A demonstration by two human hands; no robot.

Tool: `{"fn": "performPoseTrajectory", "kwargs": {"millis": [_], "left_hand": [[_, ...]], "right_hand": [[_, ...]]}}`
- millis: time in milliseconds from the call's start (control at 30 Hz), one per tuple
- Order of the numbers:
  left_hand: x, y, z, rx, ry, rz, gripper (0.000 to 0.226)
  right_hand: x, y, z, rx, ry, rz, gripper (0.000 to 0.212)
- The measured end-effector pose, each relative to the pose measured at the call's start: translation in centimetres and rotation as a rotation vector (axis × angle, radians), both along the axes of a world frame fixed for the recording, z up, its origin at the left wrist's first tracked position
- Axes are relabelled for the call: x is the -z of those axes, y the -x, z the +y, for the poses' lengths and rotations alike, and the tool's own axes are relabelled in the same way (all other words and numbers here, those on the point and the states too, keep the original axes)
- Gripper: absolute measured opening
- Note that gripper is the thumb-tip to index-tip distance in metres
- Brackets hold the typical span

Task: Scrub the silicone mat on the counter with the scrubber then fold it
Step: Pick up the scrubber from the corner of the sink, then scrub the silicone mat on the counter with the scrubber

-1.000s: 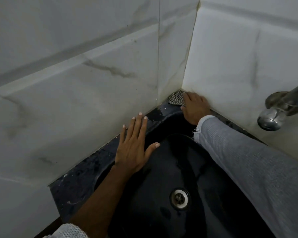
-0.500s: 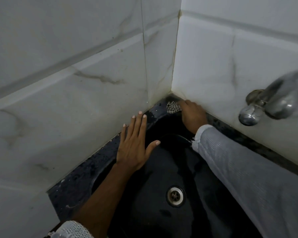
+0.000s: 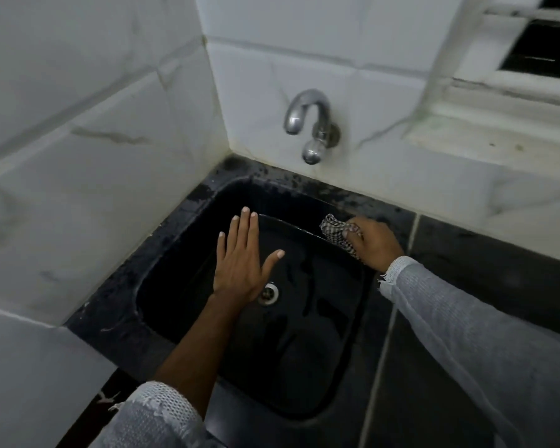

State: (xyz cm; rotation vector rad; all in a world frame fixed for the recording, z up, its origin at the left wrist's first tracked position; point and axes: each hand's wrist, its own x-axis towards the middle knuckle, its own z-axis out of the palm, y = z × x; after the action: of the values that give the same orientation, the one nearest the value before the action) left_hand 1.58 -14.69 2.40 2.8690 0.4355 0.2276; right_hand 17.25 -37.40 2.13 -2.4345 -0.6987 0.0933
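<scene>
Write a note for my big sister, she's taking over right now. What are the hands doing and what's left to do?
Left hand: open, fingers straight, held over the black sink; it holds nothing.
Right hand: grips the checked scrubber at the sink's far right rim, near the dark counter.
Silicone mat: not in this view, so I cannot tell whether any scrubbing is done.
The tap shows no water running.
Left to do: find the mat on the counter, scrub it with the scrubber, then fold it.
</scene>
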Motion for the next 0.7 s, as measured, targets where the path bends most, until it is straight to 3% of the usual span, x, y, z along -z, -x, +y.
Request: {"fn": "performPoseTrajectory", "kwargs": {"millis": [200,367,533,700], "left_hand": [[-0.1,-0.6,-11.0,0.183,0.01,0.008,0.085],[1.0,1.0,-23.6,0.343,0.025,0.106,0.083],[2.6,5.2,-37.9,0.539,0.119,0.297,0.085],[3.9,7.8,-46.9,0.675,0.109,0.362,0.091]], "right_hand": [[-1.6,2.4,-11.8,0.22,-0.049,0.208,0.017],[-1.9,6.0,-22.3,0.451,-0.335,0.349,0.017],[-1.3,10.0,-33.1,0.631,-0.457,0.376,0.016],[-0.2,13.6,-41.5,0.777,-0.63,0.442,0.006]]}}
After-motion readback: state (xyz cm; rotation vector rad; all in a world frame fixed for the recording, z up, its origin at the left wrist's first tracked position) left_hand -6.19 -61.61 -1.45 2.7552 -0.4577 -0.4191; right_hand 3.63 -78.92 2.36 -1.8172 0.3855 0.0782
